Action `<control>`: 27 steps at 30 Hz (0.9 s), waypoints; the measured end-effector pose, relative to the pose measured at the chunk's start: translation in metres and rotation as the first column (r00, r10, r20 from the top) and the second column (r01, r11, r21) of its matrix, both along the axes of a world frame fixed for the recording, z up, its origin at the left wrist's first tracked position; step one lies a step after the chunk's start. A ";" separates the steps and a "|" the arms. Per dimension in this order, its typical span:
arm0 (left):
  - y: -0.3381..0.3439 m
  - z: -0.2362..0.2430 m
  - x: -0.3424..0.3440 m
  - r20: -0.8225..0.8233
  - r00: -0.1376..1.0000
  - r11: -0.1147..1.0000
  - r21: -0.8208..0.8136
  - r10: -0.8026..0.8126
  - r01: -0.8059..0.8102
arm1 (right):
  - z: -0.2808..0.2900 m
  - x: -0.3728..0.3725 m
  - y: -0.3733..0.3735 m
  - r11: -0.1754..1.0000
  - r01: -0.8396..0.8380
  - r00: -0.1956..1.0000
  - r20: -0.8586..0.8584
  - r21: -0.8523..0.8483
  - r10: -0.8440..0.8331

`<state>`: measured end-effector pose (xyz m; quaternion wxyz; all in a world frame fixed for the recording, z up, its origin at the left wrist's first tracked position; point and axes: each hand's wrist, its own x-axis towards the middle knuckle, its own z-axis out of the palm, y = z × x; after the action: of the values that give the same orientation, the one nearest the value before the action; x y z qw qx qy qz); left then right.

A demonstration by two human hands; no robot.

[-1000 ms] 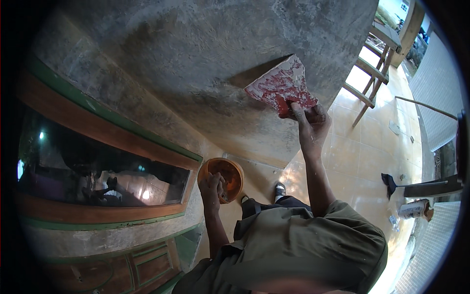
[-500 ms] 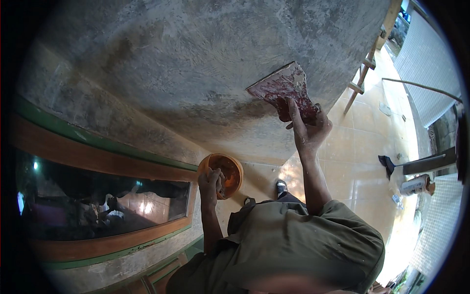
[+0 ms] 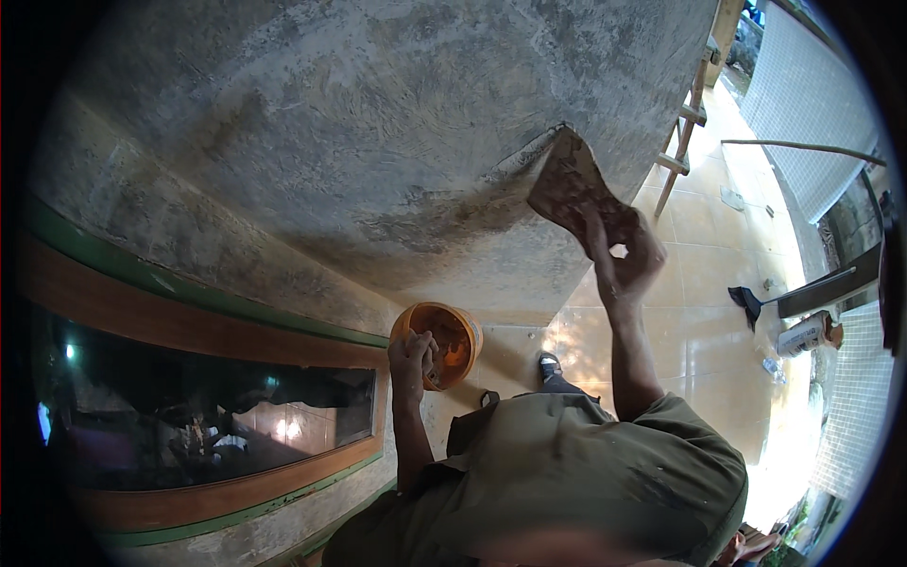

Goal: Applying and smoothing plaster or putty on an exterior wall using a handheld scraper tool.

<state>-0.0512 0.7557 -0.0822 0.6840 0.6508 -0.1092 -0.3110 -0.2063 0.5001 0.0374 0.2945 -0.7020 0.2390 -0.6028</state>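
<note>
The wide, reddish scraper (image 3: 567, 184), streaked with pale paste, is in the grip of my right hand (image 3: 628, 260). Its blade meets the grey plastered wall (image 3: 397, 123), beside a short pale streak and a dark shadow. Lower left, my left hand (image 3: 411, 364) has its fingers closed on the rim of an orange bucket (image 3: 458, 321), which has some pasty residue inside.
A wooden-framed dark window (image 3: 213, 411) lies left. At right are a wooden ladder (image 3: 690, 132), a long stick (image 3: 794, 145), white mesh sheets (image 3: 794, 94), a dark brush-like tool (image 3: 746, 302), a paper sack (image 3: 803, 335) and tiled floor (image 3: 704, 359).
My right hand and the scraper have moved right, and the blade has tilted and turned darker in shadow. My left hand still grips the bucket. The whole view has shifted somewhat.
</note>
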 end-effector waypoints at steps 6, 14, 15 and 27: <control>0.008 -0.007 0.010 0.004 0.999 0.999 0.017 -0.050 0.050 | 0.044 -0.001 0.001 0.922 0.144 0.989 0.023 -0.359 -0.145; 0.013 -0.006 0.019 -0.002 1.000 0.999 -0.034 -0.018 0.018 | 0.029 0.044 0.027 0.846 -0.006 0.957 -0.249 -0.533 -0.150; 0.016 -0.003 0.019 0.000 1.000 0.999 -0.045 -0.010 0.010 | 0.025 0.051 0.029 0.836 -0.026 0.945 -0.287 -0.548 -0.159; 0.035 0.010 0.017 -0.005 0.999 0.999 0.007 0.048 -0.048 | -0.041 0.075 0.051 0.807 -0.434 0.851 -0.476 -0.401 0.221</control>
<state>-0.0346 0.7905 -0.0727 0.6893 0.6549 -0.0908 -0.2964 -0.1312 0.5509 -0.0040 0.1503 -0.8940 0.0047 -0.4220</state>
